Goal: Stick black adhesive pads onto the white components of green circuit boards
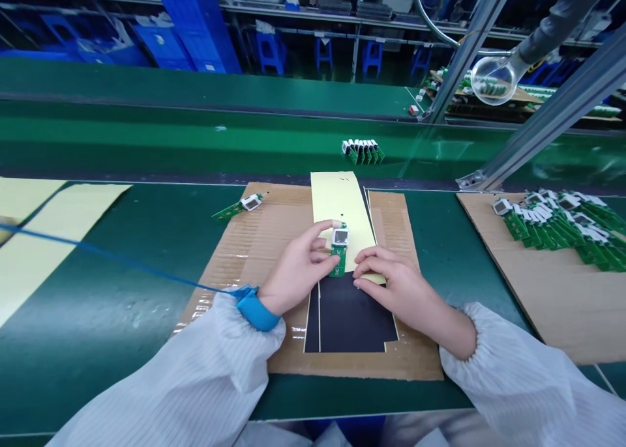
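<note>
My left hand (304,257) holds a small green circuit board (339,258) between thumb and index finger; a white-framed square part (340,237) sits on its upper half. Under the board lie a pale yellow sheet (335,196) and, nearer me, a black sheet (355,320) with thin yellow edges. My right hand (391,277) is just right of the board, fingers closed together over the yellow sheet's near edge. Whatever is between those fingertips is hidden or too small to name. A blue wrist strap (258,308) with a cord circles my left wrist.
Brown cardboard (229,264) lies under the sheets. Another circuit board (239,206) rests at its far left corner. A row of boards (362,151) stands on the green belt (195,144). Many boards (562,222) pile on the right cardboard (548,303). A duct nozzle (493,79) hangs above right.
</note>
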Action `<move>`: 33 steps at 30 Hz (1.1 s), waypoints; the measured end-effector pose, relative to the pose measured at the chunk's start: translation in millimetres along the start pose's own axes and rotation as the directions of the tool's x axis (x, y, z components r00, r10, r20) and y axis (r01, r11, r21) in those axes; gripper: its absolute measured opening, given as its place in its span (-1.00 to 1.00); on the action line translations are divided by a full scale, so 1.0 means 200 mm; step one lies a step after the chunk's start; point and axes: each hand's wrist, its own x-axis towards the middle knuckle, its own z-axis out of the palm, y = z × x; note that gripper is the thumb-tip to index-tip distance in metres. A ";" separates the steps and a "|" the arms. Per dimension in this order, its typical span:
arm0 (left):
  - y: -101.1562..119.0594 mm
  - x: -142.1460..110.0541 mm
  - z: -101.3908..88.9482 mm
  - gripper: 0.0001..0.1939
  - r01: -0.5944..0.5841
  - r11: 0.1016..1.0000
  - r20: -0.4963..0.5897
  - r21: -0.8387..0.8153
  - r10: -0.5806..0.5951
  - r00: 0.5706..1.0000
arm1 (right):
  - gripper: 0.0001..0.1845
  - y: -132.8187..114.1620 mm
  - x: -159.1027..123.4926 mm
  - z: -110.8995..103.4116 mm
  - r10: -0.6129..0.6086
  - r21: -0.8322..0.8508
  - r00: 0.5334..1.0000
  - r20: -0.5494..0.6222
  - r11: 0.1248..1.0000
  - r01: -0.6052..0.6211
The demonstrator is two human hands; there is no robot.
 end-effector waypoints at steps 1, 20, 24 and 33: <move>0.00 0.00 0.00 -0.40 0.002 1.000 0.002 0.002 -0.002 1.000 | -0.82 0.00 -0.01 0.01 -0.027 -0.037 1.000 -0.013 0.999 0.027; 0.02 -0.01 0.02 -0.46 -0.001 1.000 0.000 0.006 0.001 1.000 | -0.86 -0.03 0.06 -0.01 0.036 -0.029 0.998 0.046 0.999 -0.035; 0.02 0.00 0.02 -0.44 0.021 1.000 0.003 -0.001 -0.021 1.000 | -0.86 -0.03 0.06 -0.03 0.057 0.091 0.998 0.035 0.994 -0.060; 0.12 -0.05 0.10 -0.27 0.092 0.940 -0.015 -0.327 -0.102 0.995 | -0.83 -0.05 0.08 -0.11 0.412 0.836 0.881 -0.232 0.548 -0.036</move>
